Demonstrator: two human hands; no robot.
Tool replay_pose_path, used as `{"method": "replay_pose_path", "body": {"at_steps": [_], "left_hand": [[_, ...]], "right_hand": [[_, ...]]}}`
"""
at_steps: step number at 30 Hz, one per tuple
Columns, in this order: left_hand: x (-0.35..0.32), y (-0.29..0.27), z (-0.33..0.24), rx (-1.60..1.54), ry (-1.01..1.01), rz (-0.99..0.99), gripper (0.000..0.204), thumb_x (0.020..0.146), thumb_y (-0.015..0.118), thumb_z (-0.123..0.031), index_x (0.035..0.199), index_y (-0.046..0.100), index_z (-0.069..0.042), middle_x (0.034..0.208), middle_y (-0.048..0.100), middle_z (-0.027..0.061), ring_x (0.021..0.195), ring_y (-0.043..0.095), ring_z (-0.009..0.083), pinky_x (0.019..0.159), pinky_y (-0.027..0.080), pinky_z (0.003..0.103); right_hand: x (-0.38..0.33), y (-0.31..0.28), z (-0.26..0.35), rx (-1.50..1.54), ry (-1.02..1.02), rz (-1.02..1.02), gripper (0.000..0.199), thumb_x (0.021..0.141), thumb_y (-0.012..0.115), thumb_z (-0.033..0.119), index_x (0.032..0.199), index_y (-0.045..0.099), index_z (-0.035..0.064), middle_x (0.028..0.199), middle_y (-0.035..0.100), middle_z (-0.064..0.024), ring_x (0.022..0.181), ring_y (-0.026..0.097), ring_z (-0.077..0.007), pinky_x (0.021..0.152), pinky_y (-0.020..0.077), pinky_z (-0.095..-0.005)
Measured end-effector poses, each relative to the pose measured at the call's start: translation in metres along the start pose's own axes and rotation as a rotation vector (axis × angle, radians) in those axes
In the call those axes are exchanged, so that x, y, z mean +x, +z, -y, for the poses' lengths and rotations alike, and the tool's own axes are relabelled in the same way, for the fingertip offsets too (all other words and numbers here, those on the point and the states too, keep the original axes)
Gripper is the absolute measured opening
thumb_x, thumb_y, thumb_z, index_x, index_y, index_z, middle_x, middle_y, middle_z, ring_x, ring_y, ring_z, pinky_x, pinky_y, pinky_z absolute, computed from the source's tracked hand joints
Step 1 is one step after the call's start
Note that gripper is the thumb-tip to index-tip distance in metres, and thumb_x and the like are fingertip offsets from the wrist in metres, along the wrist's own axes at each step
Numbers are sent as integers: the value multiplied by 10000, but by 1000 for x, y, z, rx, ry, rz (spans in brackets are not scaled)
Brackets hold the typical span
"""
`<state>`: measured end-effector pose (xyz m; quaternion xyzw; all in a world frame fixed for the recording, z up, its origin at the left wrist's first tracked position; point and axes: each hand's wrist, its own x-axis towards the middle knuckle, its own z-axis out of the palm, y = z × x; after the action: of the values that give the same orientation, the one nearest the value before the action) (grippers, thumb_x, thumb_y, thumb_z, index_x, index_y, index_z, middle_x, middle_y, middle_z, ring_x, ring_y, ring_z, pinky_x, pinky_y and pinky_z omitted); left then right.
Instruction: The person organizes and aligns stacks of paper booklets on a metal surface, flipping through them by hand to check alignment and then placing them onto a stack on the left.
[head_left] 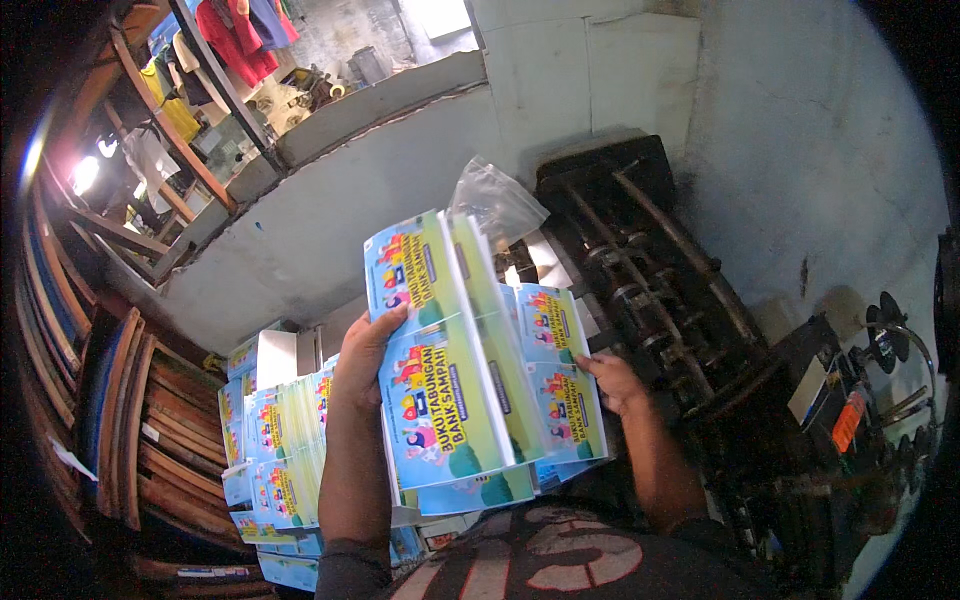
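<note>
Held up before my chest is a bundle of printed cover sheets (425,350), blue, yellow and green, with the same cartoon picture printed twice on each. My left hand (365,355) is closed on its left edge, the thumb lying over the top sheet. More of the same sheets (562,375) fan out on the right and below. My right hand (615,383) pinches their right edge between thumb and fingers. Several layers overlap in the middle, so the inner sheets are mostly hidden.
Stacks of matching printed sheets (285,440) stand at the left, beside wooden frames (185,440) on a rack. A dark machine with metal rollers (650,290) is at the right. A clear plastic bag (492,200) lies behind the sheets. An orange object (848,425) sits far right.
</note>
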<state>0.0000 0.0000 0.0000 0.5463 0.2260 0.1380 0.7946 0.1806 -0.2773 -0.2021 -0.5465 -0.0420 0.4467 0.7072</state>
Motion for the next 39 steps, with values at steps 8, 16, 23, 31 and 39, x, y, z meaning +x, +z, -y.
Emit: {"method": "replay_pose_path", "body": {"at_steps": [8,16,23,31,39], "left_hand": [[41,58,149,744,17,-89,390,896,670,-193,1181,556,47,1039,691,160,888,687,243,805,548,365],[-22,45,152,1084,293,-295,749,891,645,-461,1317,432,117,1366,439,329,1317,392,419,1118,276,475],[-69,-11,178,135,-335,-318,599,886,695,-361,1271,510,59,1120,647,173,987,644,255,858,517,397],[-47,22,166,-242,-377,-99,630,849,739,-306,1331,481,6,1227,594,154,1140,576,278,968,479,424],[25,-21,145,410,-204,226,624,861,706,-351,1351,488,-30,1215,621,152,1105,609,244,968,477,390]], "right_hand": [[-21,12,39,101,115,-56,652,974,532,466,1390,424,-25,1322,541,-166,1173,546,-267,997,437,-398],[-40,27,35,-908,-18,-19,741,935,577,490,1459,368,10,1444,453,-220,1308,464,-364,1081,383,-425],[-44,38,24,-1061,-164,-74,737,920,575,515,1410,432,-17,1411,476,-251,1302,453,-412,1105,346,-463],[-50,33,28,-1007,-127,-12,692,920,631,426,1445,403,36,1424,479,-217,1306,469,-344,1097,358,-435],[-25,31,-43,-916,-174,-186,768,849,732,439,1410,402,32,1349,529,-207,1178,556,-315,1029,431,-431]]}}
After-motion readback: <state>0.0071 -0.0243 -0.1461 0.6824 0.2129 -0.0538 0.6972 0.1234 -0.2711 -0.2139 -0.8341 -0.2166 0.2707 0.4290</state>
